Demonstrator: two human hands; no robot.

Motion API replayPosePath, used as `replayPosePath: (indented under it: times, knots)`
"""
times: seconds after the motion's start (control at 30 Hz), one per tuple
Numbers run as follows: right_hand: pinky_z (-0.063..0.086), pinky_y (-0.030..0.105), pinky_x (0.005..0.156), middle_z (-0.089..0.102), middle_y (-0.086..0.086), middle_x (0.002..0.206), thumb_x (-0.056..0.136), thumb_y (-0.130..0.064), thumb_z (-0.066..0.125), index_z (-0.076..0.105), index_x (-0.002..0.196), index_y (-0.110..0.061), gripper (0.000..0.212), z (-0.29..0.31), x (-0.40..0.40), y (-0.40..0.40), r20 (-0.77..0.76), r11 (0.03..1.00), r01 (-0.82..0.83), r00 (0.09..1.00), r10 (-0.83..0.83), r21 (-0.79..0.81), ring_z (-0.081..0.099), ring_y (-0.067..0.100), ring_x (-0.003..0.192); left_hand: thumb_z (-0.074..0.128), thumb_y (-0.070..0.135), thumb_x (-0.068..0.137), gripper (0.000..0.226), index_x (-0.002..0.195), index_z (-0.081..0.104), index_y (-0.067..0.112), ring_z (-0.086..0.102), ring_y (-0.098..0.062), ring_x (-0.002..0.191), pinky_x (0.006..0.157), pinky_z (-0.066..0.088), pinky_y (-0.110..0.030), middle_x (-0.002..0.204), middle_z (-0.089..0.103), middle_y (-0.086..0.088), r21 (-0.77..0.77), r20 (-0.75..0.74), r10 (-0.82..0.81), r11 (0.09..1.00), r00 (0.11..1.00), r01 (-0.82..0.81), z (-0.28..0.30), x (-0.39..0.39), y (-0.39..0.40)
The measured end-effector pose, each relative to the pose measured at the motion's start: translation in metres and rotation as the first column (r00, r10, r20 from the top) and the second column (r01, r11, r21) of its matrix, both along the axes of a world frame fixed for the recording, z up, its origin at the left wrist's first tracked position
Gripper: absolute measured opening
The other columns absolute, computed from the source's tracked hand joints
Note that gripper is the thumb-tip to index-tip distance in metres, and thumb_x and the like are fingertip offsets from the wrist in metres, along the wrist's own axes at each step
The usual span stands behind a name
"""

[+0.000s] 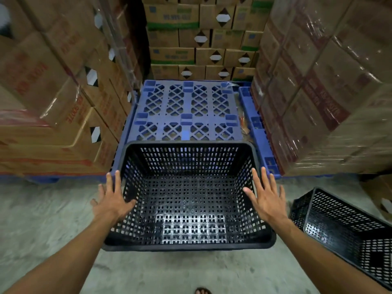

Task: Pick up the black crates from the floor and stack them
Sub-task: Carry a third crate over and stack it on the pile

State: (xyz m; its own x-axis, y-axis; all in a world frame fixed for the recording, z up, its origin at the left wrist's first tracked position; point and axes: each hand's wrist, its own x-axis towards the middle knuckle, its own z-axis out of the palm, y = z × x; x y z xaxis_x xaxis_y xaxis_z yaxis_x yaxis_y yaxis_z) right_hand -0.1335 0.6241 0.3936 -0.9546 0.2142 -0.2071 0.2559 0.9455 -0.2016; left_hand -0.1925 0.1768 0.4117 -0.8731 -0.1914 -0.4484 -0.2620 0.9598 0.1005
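Note:
A black perforated crate (188,200) stands upright in front of me, its far end at the edge of a blue pallet (186,109). My left hand (112,198) hovers flat over the crate's left rim with fingers spread. Over the right rim my right hand (267,198) is spread the same way. Neither hand grips anything. A second black crate (347,232) lies on the concrete floor at the lower right, partly cut off by the frame edge.
Shrink-wrapped stacks of cardboard boxes (53,92) rise on the left and on the right (328,92), with more boxes (201,39) behind the pallet. Grey concrete floor (42,219) spreads around me. A sandalled foot (202,291) shows at the bottom edge.

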Motion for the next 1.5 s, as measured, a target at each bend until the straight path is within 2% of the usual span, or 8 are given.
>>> replayPosePath:
  times: [0.13, 0.33, 0.53, 0.77, 1.03, 1.37, 1.43, 1.5]
  knots:
    - [0.002, 0.058, 0.119, -0.017, -0.008, 0.163, 0.082, -0.080, 0.006, -0.013, 0.149, -0.047, 0.076, 0.028, 0.024, -0.008, 0.020, 0.994, 0.037, 0.999, -0.035, -0.102, -0.011, 0.022, 0.151, 0.058, 0.053, 0.088, 0.098, 0.155, -0.011, 0.034, -0.009, -0.033, 0.153, 0.120, 0.012, -0.058, 0.164, -0.024, -0.005, 0.036, -0.080, -0.088, 0.995, 0.993, 0.091, 0.024, 0.019, 0.023]
    - [0.016, 0.055, 0.117, 0.018, 0.000, 0.163, 0.090, -0.070, 0.021, 0.016, 0.153, -0.034, 0.073, 0.074, 0.096, -0.016, 0.029, 0.929, 0.220, 0.975, -0.221, -0.298, 0.017, 0.023, 0.149, 0.055, 0.047, 0.091, 0.071, 0.153, 0.026, 0.028, 0.012, -0.027, 0.152, 0.121, 0.022, -0.046, 0.166, 0.011, -0.004, 0.276, -0.249, -0.228, 0.915, 0.941, 0.295, 0.058, 0.052, 0.097]
    - [0.025, 0.054, 0.114, 0.037, 0.002, 0.154, 0.094, -0.061, 0.031, 0.031, 0.150, -0.028, 0.065, 0.114, 0.223, -0.001, 0.037, 0.817, 0.437, 0.888, -0.459, -0.377, 0.035, 0.024, 0.142, 0.055, 0.039, 0.094, 0.053, 0.143, 0.043, 0.026, 0.045, -0.022, 0.133, 0.105, 0.040, -0.037, 0.145, 0.043, 0.000, 0.536, -0.296, -0.396, 0.684, 0.869, 0.494, 0.092, 0.109, 0.178]
    - [0.030, 0.038, 0.116, 0.045, 0.005, 0.151, 0.094, -0.058, 0.037, 0.039, 0.147, -0.015, 0.068, 0.142, 0.425, 0.046, 0.035, 0.485, 0.683, 0.597, -0.802, -0.546, 0.041, 0.020, 0.138, 0.063, 0.017, 0.090, 0.042, 0.131, 0.057, 0.013, 0.061, -0.029, 0.112, 0.098, 0.047, -0.037, 0.122, 0.065, -0.014, 0.629, -0.254, -0.692, 0.412, 0.676, 0.659, 0.105, 0.211, 0.306]
    - [0.042, 0.051, 0.106, 0.056, 0.009, 0.134, 0.095, -0.054, 0.040, 0.046, 0.139, -0.014, 0.059, 0.122, 0.596, 0.099, 0.066, 0.090, 0.744, 0.178, -0.982, -0.662, 0.052, 0.029, 0.126, 0.061, 0.016, 0.093, 0.040, 0.132, 0.055, 0.012, 0.062, -0.022, 0.096, 0.086, 0.046, -0.028, 0.108, 0.064, -0.008, 0.700, -0.176, -0.880, 0.203, 0.441, 0.684, 0.108, 0.337, 0.441]
    - [0.047, 0.052, 0.100, 0.058, 0.020, 0.123, 0.096, -0.040, 0.051, 0.043, 0.138, -0.004, 0.057, 0.004, 0.726, 0.232, 0.293, -0.344, 0.588, -0.184, -0.938, -0.732, 0.057, 0.032, 0.117, 0.059, 0.016, 0.094, 0.036, 0.130, 0.054, 0.012, 0.058, -0.020, 0.094, 0.076, 0.040, -0.023, 0.102, 0.062, -0.007, 0.666, 0.089, -0.913, 0.351, 0.397, 0.659, 0.008, 0.473, 0.618]
    - [0.055, 0.043, 0.079, 0.060, 0.017, 0.118, 0.096, -0.040, 0.051, 0.044, 0.137, -0.007, 0.054, -0.032, 0.744, 0.261, 0.357, -0.428, 0.561, -0.238, -0.903, -0.709, 0.063, 0.030, 0.100, 0.057, 0.019, 0.095, 0.035, 0.130, 0.055, 0.015, 0.057, -0.022, 0.097, 0.080, 0.039, -0.024, 0.106, 0.062, -0.008, 0.642, 0.154, -0.905, 0.397, 0.397, 0.656, -0.032, 0.496, 0.655]
    - [0.047, 0.029, 0.058, 0.062, 0.014, 0.111, 0.095, -0.039, 0.053, 0.045, 0.135, -0.011, 0.050, -0.071, 0.760, 0.281, 0.427, -0.511, 0.507, -0.282, -0.859, -0.694, 0.063, 0.023, 0.080, 0.056, 0.019, 0.095, 0.034, 0.129, 0.056, 0.017, 0.056, -0.021, 0.097, 0.082, 0.038, -0.024, 0.106, 0.062, -0.006, 0.625, 0.203, -0.886, 0.445, 0.417, 0.641, -0.070, 0.513, 0.685]
